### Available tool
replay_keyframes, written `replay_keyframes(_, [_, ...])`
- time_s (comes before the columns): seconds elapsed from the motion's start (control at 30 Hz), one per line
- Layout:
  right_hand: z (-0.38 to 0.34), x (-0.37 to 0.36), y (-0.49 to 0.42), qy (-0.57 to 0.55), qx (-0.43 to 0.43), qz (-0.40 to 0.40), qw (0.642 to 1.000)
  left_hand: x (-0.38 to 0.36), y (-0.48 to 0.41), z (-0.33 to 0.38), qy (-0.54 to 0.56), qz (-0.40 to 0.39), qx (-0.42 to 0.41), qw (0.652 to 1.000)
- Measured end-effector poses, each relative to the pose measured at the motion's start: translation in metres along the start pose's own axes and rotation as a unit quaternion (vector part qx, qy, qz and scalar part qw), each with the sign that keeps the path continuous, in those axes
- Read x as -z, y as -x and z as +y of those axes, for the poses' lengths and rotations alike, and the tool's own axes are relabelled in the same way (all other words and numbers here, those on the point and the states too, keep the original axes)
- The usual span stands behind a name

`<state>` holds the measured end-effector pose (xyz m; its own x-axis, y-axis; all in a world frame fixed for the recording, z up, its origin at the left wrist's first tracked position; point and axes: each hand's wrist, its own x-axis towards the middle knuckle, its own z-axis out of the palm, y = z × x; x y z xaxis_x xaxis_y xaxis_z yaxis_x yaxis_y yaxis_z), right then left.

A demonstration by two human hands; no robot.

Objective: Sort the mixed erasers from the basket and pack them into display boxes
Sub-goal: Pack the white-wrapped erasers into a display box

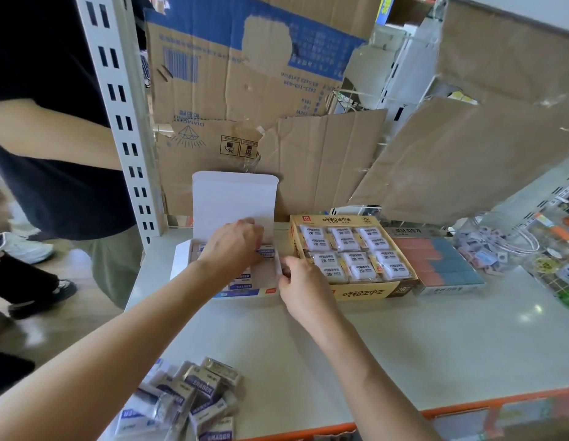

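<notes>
"ERASER" on loose wrapped erasers; "2B" on yellow display box.

The shelf top looks smooth and glossy, the white box matt card, the loose erasers shiny plastic-wrapped.

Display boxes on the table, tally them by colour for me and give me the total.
White box, lid open: 1
Yellow box of 2B erasers: 1
Grey box of pink and blue erasers: 1
Total: 3
</notes>
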<state>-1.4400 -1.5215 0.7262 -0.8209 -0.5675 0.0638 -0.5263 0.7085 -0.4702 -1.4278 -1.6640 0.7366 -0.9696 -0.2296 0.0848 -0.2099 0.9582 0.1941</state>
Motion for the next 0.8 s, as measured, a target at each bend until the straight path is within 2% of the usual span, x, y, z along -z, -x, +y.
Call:
replay_keyframes(0.57, [-0.005,0.003,0.004,-0.006,-0.005,-0.005,1.000,-0.009,-0.005,0.002,-0.055,0.047,-0.011,0.997])
replay_keyframes(0.8, [-0.005,0.005,0.005,-0.020,-0.015,-0.008,1.000,-0.009,-0.007,-0.001,-0.024,0.040,0.004,0.999])
